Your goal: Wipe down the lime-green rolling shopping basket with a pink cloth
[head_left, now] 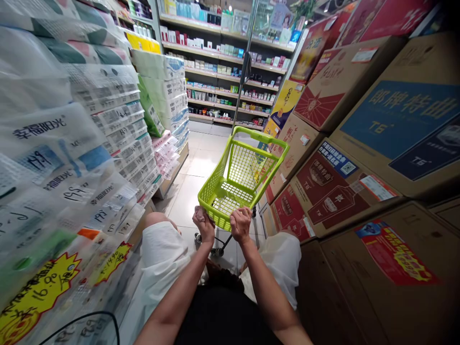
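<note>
A lime-green shopping cart basket on a wheeled frame stands before my knees, with only its slatted inside showing. My left hand is closed on a crumpled greyish-pink cloth at the basket's near left corner. At the near right corner, my right hand is curled closed over the rim. Below the basket, dark cart legs and a wheel show between my legs.
Stacked packs of tissue paper with price signs line the left. Cardboard drink cartons rise close on the right. White floor tiles run toward product shelves at the back. A dark pole stands beyond the basket.
</note>
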A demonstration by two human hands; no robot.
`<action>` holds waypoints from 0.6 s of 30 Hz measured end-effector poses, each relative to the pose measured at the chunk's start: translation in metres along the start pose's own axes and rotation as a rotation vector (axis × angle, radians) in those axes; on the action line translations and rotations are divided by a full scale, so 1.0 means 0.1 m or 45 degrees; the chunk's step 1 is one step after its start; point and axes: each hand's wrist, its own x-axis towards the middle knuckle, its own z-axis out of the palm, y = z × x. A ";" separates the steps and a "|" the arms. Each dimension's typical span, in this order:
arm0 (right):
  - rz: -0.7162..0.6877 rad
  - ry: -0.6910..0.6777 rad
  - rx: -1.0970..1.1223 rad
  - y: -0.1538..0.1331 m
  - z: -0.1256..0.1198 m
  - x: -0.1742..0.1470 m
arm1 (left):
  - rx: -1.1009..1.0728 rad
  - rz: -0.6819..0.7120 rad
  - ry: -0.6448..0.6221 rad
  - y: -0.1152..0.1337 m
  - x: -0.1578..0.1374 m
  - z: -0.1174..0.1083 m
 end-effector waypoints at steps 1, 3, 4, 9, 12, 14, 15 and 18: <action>0.003 0.011 -0.013 0.03 -0.01 -0.01 | 0.001 0.052 0.019 0.05 0.04 0.01; 0.005 0.024 -0.040 0.08 -0.03 -0.02 | 0.006 0.177 0.026 0.14 0.12 0.04; 0.006 0.026 -0.053 0.10 -0.04 -0.03 | 0.014 0.219 0.022 0.18 0.14 0.06; 0.014 0.032 -0.069 0.19 -0.12 -0.03 | -0.026 0.056 0.031 0.19 0.04 0.03; 0.046 0.032 -0.057 0.26 -0.16 -0.02 | -0.030 0.077 -0.045 0.29 0.05 0.00; 0.063 0.028 -0.052 0.31 -0.18 -0.03 | 0.007 0.147 -0.120 0.37 0.08 -0.01; 0.068 0.030 -0.046 0.33 -0.18 -0.03 | 0.019 0.144 -0.134 0.40 0.08 -0.01; 0.063 0.047 -0.035 0.39 -0.20 -0.04 | 0.007 -0.038 -0.060 0.38 -0.05 -0.03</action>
